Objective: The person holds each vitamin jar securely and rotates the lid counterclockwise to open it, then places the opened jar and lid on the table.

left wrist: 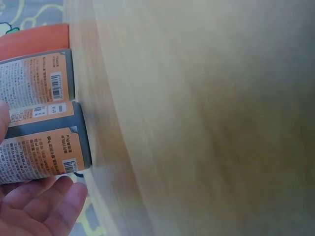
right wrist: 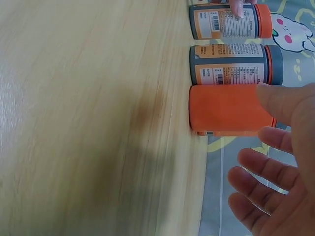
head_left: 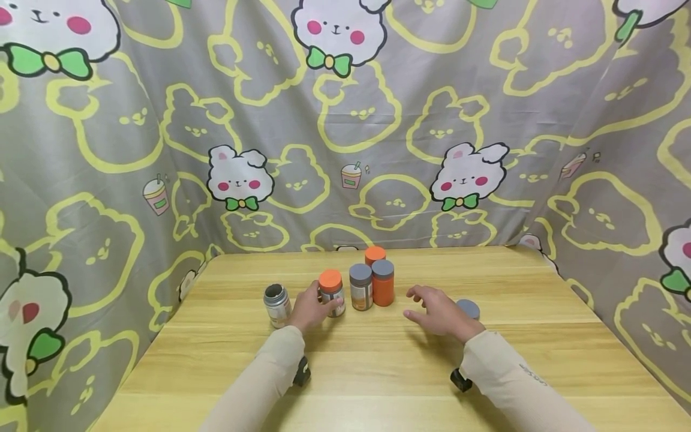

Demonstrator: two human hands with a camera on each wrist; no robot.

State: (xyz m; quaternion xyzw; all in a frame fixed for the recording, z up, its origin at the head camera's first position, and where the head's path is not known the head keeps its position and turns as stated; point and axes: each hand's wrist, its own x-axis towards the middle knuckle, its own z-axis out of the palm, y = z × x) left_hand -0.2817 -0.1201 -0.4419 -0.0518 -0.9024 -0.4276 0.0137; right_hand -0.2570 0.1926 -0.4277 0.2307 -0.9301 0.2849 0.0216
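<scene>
The grey rabbit-print cloth (head_left: 378, 198) is hanging behind the wooden tabletop (head_left: 378, 378). The left hand (head_left: 309, 309) is holding in its grip the orange-lidded jar (head_left: 331, 288), which is standing right of the open jar (head_left: 278, 309). The right hand (head_left: 438, 311) is hovering near the orange jar (head_left: 383, 289) with wide grip.

Arms (head_left: 256, 378) forward, left hand (head_left: 309, 309) in a grip, right hand (head_left: 439, 312) loosely spread

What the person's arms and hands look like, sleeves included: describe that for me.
The left sleeve and right sleeve are long and cream, reaching the wrists; the right bears small dark lettering. A small black device shows beneath each wrist. The left hand and right hand are ungloved.
</scene>
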